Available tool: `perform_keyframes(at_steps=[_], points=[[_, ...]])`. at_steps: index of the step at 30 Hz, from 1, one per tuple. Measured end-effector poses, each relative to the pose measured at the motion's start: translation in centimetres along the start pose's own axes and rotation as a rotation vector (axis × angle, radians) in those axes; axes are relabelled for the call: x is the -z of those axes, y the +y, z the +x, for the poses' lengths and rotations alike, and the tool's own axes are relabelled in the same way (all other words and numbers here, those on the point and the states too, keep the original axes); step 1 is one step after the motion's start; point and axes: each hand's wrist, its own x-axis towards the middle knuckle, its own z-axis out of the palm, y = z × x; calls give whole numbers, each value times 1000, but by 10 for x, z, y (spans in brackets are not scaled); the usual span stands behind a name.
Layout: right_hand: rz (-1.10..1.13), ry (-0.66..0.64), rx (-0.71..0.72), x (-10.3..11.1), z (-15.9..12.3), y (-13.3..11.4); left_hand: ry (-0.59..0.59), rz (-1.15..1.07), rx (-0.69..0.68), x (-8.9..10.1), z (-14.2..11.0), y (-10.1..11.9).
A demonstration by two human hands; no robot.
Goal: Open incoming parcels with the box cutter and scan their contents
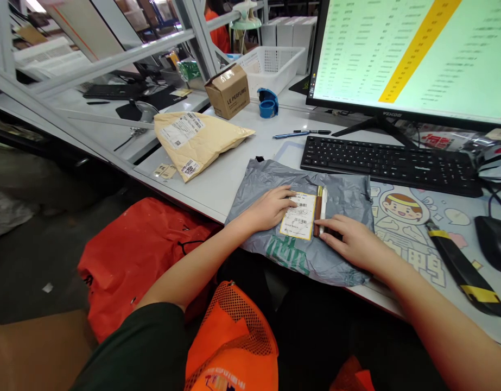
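Observation:
A grey plastic mailing bag with green print lies on the desk edge before me. It bears a white, yellow-edged shipping label. My left hand lies flat on the bag, fingers stretched over the label's left edge. Beside the label are a slim brown tube with a gold end and a white pen-like stick, side by side and upright in view. My right hand has its fingertips resting on their lower part, with fingers and thumb apart.
A padded yellow envelope, brown carton, blue lidded cup and pens lie farther back. Keyboard, monitor, black-and-yellow cutter and mouse stand right. A red bag hangs below the desk.

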Motion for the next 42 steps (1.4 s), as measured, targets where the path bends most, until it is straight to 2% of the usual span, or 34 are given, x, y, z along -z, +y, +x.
perform_keyframes(at_steps=[42], points=[[7, -37, -24, 1, 0, -2, 32, 30, -23, -2, -2, -1]])
